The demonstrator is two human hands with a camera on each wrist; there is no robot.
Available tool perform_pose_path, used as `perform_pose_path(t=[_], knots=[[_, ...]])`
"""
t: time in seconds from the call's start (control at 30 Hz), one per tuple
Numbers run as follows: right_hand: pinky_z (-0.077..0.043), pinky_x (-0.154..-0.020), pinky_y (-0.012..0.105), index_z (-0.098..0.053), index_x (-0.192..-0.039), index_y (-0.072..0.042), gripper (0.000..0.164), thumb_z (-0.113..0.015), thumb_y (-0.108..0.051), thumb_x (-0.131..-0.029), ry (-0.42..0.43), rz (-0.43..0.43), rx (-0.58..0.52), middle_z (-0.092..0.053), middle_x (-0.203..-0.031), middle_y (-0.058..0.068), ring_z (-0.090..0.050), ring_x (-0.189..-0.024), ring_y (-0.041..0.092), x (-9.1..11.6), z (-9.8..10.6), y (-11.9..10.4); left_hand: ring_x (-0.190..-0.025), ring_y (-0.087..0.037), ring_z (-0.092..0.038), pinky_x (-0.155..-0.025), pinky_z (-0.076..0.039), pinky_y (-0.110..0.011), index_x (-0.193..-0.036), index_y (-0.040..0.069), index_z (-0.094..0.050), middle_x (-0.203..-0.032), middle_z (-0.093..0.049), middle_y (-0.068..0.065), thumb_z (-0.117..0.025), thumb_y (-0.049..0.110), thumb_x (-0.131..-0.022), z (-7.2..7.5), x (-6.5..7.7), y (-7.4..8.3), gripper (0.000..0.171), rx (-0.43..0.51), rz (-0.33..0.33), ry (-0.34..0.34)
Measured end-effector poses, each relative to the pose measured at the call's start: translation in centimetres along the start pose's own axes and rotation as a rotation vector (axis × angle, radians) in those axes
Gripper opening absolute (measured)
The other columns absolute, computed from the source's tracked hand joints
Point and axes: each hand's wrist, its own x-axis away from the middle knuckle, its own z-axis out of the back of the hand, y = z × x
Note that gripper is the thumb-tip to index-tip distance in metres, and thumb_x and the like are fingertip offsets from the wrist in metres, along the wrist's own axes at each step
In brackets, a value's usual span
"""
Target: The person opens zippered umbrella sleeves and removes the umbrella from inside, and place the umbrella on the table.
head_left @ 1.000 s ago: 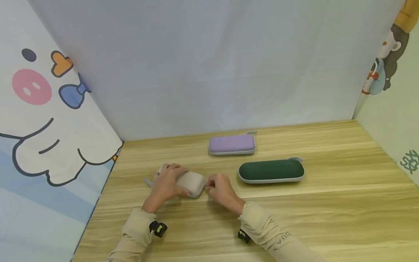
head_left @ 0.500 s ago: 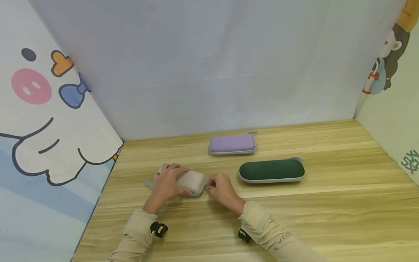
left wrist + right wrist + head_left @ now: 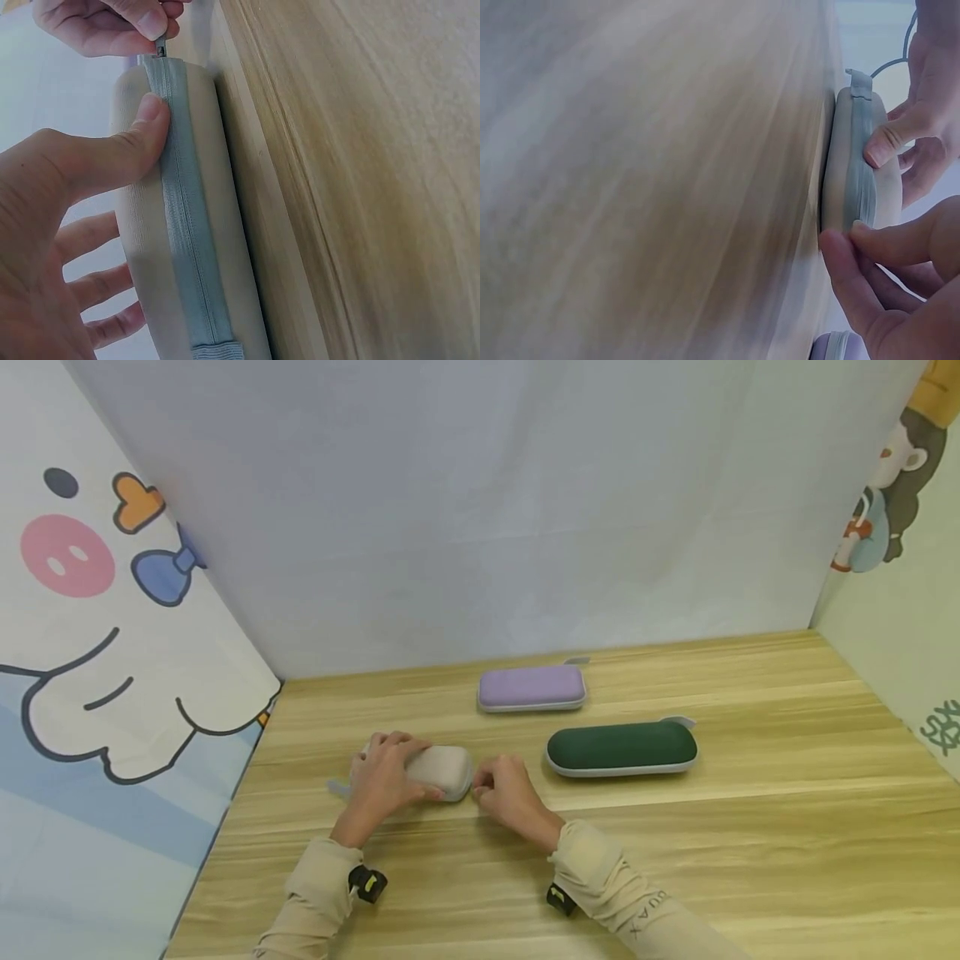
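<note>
Right hand (image 3: 512, 797) pinching the zip pull (image 3: 160, 47); left hand (image 3: 384, 785) gripping the beige case (image 3: 442, 767), thumb near side, fingers apart on far side. Case sits toward left edge of desk (image 3: 750, 860) — swung squarer to back edge than a second ago. Purple case (image 3: 532, 687) near back edge, green case (image 3: 622, 747) nearer front — both unmoved.

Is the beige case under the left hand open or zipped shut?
Zipped shut along the side that shows: the beige case has a zipper with no gap there. The far side is hidden.
</note>
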Motion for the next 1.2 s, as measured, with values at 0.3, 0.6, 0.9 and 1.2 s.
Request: perform_pose_path(t=[0.3,0.6,0.9,1.2], knots=[[-0.043,-0.050,0.021,-0.066,-0.063,0.002,0.014,-0.061,0.015,-0.067,-0.001,0.005,0.002,-0.060,-0.060,0.004,-0.049,-0.055,0.009,0.05,0.07,-0.05,-0.110,-0.033,-0.046,-0.080,-0.038,-0.059,-0.120,0.021,-0.066,-0.124,-0.057,-0.008,-0.086,0.055,-0.054,-0.39,-0.05,0.06,0.077,-0.002,0.018,0.015],[-0.042,-0.049,0.021,-0.065,-0.060,0.000,0.016,-0.061,0.015,-0.066,0.004,0.009,0.015,-0.057,-0.057,0.000,-0.048,-0.054,0.009,0.14,0.07,-0.15,-0.112,-0.034,-0.044,-0.083,-0.036,-0.061,-0.121,0.021,-0.066,-0.124,-0.057,-0.009,-0.084,0.058,-0.053,-0.63,0.00,0.27,0.079,-0.009,0.034,0.033],[-0.042,-0.050,0.021,-0.064,-0.060,0.000,0.017,-0.059,0.015,-0.065,0.006,0.023,0.012,-0.058,-0.058,0.001,-0.048,-0.055,0.009,0.17,-0.05,-0.04,-0.112,-0.033,-0.044,-0.084,-0.035,-0.062,-0.120,0.021,-0.066,-0.123,-0.057,-0.008,-0.084,0.058,-0.052,-0.95,0.12,0.28,0.079,0.003,0.036,0.054],[-0.043,-0.050,0.021,-0.065,-0.062,0.002,0.016,-0.059,0.016,-0.066,-0.010,0.038,-0.004,-0.061,-0.060,0.006,-0.049,-0.055,0.008,0.11,-0.07,-0.08,-0.111,-0.034,-0.045,-0.082,-0.035,-0.061,-0.120,0.020,-0.066,-0.122,-0.057,-0.009,-0.084,0.059,-0.053,-0.95,0.12,0.35,0.079,0.002,0.035,0.068]])
